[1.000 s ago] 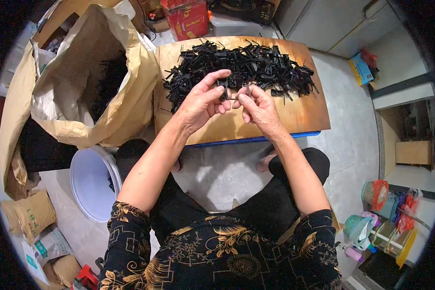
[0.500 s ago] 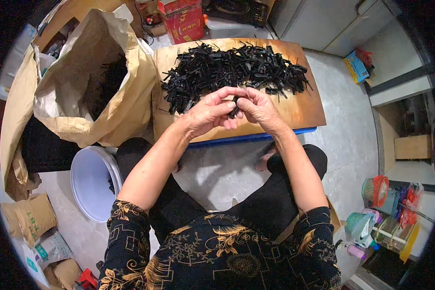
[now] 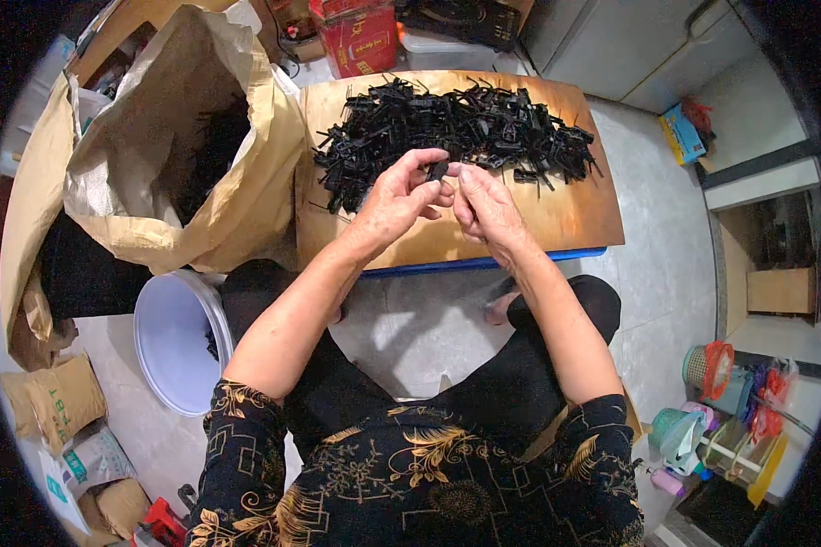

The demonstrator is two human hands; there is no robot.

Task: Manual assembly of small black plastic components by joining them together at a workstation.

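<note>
Above the near edge of a wooden board [image 3: 566, 214], my left hand [image 3: 400, 196] pinches a small black plastic part [image 3: 437, 171] between thumb and fingers. Close beside it on the right, my right hand [image 3: 488, 205] is closed, thumb against the curled forefinger. Whatever it grips, if anything, is too small or hidden to name. Behind both hands a wide heap of black plastic parts [image 3: 447, 123] covers much of the board, thin stems poking out of it.
On the left stands a big open paper sack [image 3: 260, 201] with black pieces inside. A white bucket [image 3: 169, 346] sits below it, a few black bits within. Beyond the board are a red box [image 3: 356, 41] and a lidded plastic tub [image 3: 447, 47]. Baskets [image 3: 675, 428] stand at lower right.
My hands, earlier together around the black part, have come slightly apart. The left keeps the part, and the right has turned and drawn a little to the right.
</note>
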